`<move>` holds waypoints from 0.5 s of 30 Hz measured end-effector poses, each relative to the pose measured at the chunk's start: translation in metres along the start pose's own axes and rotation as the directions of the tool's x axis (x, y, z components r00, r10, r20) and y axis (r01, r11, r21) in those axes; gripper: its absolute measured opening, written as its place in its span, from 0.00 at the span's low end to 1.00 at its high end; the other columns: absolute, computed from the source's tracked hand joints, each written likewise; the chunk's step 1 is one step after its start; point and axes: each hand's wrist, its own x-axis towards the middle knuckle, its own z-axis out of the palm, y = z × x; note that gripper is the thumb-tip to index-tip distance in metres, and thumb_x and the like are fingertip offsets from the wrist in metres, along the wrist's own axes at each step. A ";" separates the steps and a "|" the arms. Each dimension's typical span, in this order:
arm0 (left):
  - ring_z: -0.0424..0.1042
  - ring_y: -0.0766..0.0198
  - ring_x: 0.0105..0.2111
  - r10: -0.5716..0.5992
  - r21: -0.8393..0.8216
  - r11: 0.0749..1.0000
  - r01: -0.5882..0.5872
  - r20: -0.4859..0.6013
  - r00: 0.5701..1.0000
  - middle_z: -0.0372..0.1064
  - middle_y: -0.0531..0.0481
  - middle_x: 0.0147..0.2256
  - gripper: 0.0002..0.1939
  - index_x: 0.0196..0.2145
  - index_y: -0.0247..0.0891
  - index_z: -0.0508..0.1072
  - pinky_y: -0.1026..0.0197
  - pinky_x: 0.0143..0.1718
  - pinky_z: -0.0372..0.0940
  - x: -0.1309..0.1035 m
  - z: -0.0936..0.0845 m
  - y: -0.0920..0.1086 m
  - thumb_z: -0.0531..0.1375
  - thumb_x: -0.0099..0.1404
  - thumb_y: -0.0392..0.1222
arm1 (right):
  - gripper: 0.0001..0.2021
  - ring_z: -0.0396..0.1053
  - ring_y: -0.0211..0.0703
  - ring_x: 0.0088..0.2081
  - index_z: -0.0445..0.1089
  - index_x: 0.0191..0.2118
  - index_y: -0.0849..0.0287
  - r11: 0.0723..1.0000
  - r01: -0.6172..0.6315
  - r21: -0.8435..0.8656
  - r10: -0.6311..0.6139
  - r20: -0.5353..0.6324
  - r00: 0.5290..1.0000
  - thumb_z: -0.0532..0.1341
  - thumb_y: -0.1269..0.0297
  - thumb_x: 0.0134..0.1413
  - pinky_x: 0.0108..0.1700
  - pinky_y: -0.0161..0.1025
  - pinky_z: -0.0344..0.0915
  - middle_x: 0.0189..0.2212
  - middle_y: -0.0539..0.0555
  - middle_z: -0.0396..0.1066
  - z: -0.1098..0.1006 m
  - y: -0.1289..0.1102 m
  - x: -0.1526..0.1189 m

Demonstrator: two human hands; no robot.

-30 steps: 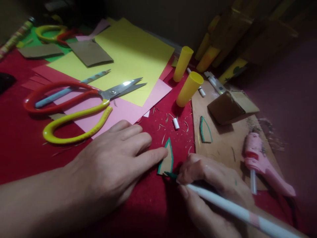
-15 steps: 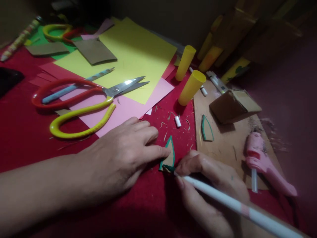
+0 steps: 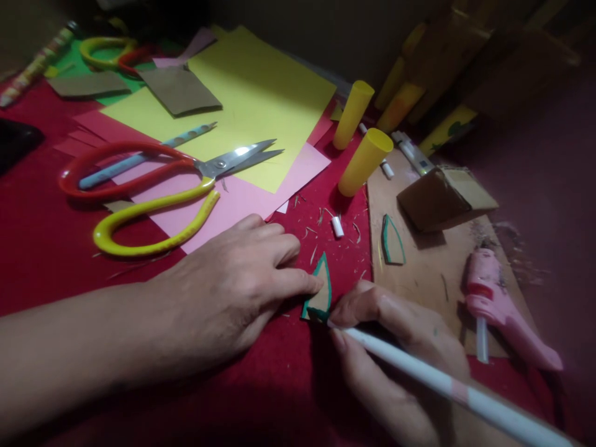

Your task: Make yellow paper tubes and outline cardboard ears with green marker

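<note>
A small pointed cardboard piece (image 3: 322, 299) with green painted edges lies on the red cloth. My left hand (image 3: 242, 285) rests palm down beside it, its index finger stretched out and pressing the piece, the other fingers loosely bent. Between the thumb and fingers of my right hand (image 3: 395, 347) is a white-handled paintbrush (image 3: 410, 363). Its dark green tip touches the lower end of the cardboard piece. A second green-edged cardboard piece (image 3: 393, 241) lies to the right on a brown board (image 3: 426, 270).
Red-and-yellow-handled scissors (image 3: 221, 164) lie beyond my left hand, over a pencil (image 3: 116, 171) and coloured paper (image 3: 261, 87). Two yellow tubes (image 3: 365, 162) stand upright ahead. A folded cardboard shape (image 3: 442, 195) and pink glue gun (image 3: 493, 298) are on the right.
The brush tip has moved slightly right along the lower end of the cardboard piece, and more green shows there. My left hand stays in place; the view has shifted slightly.
</note>
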 end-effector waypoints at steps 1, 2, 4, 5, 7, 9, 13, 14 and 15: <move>0.60 0.59 0.31 0.002 0.002 1.000 -0.002 0.006 1.000 0.63 0.49 0.29 0.19 0.41 0.41 0.79 0.57 0.33 0.54 0.000 0.000 0.000 0.49 0.71 0.31 | 0.06 0.72 0.38 0.22 0.70 0.30 0.48 1.000 0.027 -0.007 -0.027 0.008 1.000 0.65 0.67 0.57 0.22 0.34 0.70 0.23 0.47 0.74 0.000 0.002 0.000; 0.60 0.58 0.31 -0.002 0.001 1.000 0.002 0.014 1.000 0.63 0.49 0.29 0.19 0.42 0.41 0.79 0.57 0.33 0.53 0.000 0.000 0.000 0.48 0.71 0.31 | 0.06 0.72 0.37 0.22 0.70 0.31 0.49 0.999 0.053 -0.014 -0.052 0.014 0.999 0.65 0.68 0.57 0.22 0.33 0.70 0.24 0.47 0.74 -0.001 0.004 0.000; 0.60 0.58 0.31 -0.008 0.000 1.000 0.008 0.027 1.000 0.63 0.48 0.30 0.19 0.43 0.41 0.79 0.57 0.33 0.54 0.000 -0.001 0.000 0.49 0.70 0.30 | 0.06 0.73 0.36 0.23 0.70 0.32 0.50 0.996 0.085 -0.025 -0.084 0.023 0.996 0.64 0.69 0.58 0.23 0.32 0.70 0.25 0.47 0.75 -0.001 0.007 -0.001; 0.61 0.58 0.32 -0.010 0.002 1.000 0.010 0.034 0.999 0.64 0.48 0.30 0.19 0.44 0.41 0.79 0.56 0.34 0.54 0.000 -0.001 0.000 0.49 0.70 0.30 | 0.06 0.73 0.36 0.23 0.70 0.32 0.50 0.995 0.091 -0.027 -0.090 0.028 0.995 0.63 0.69 0.59 0.24 0.32 0.71 0.25 0.47 0.75 -0.001 0.007 -0.001; 0.61 0.57 0.33 -0.009 0.009 1.000 0.009 0.047 0.999 0.64 0.47 0.31 0.19 0.45 0.40 0.78 0.56 0.34 0.54 0.000 -0.001 0.000 0.49 0.70 0.29 | 0.07 0.72 0.35 0.23 0.69 0.33 0.50 0.994 0.104 -0.025 -0.103 0.040 0.994 0.62 0.70 0.59 0.24 0.32 0.71 0.25 0.47 0.74 0.000 0.007 -0.001; 0.60 0.57 0.33 -0.004 0.022 1.000 0.002 0.057 0.998 0.64 0.47 0.32 0.19 0.46 0.40 0.77 0.56 0.35 0.54 -0.001 -0.001 0.000 0.49 0.70 0.29 | 0.07 0.72 0.36 0.23 0.69 0.33 0.50 0.994 0.105 -0.022 -0.104 0.045 0.994 0.62 0.71 0.59 0.24 0.33 0.70 0.25 0.47 0.74 0.000 0.006 -0.001; 0.60 0.57 0.34 0.007 0.026 1.000 -0.008 0.055 0.998 0.64 0.47 0.32 0.18 0.44 0.39 0.77 0.56 0.35 0.54 -0.002 -0.002 0.001 0.49 0.70 0.29 | 0.08 0.73 0.38 0.24 0.69 0.33 0.50 0.995 0.100 -0.007 -0.100 0.056 0.993 0.62 0.72 0.58 0.24 0.34 0.71 0.26 0.48 0.74 -0.002 0.004 0.000; 0.60 0.57 0.34 0.008 0.023 1.000 -0.010 0.051 0.999 0.64 0.47 0.32 0.18 0.44 0.39 0.77 0.56 0.35 0.54 -0.002 -0.002 0.001 0.49 0.70 0.29 | 0.08 0.73 0.38 0.23 0.69 0.33 0.50 0.995 0.099 -0.003 -0.099 0.059 0.993 0.62 0.72 0.58 0.24 0.35 0.71 0.25 0.48 0.74 -0.003 0.004 0.000; 0.60 0.57 0.33 0.011 0.019 1.000 -0.012 0.045 0.999 0.65 0.46 0.32 0.18 0.45 0.38 0.77 0.56 0.35 0.54 -0.002 -0.002 0.001 0.49 0.70 0.29 | 0.08 0.72 0.38 0.23 0.69 0.32 0.49 0.995 0.101 0.002 -0.100 0.068 0.993 0.62 0.72 0.57 0.24 0.34 0.71 0.25 0.48 0.74 -0.003 0.003 0.000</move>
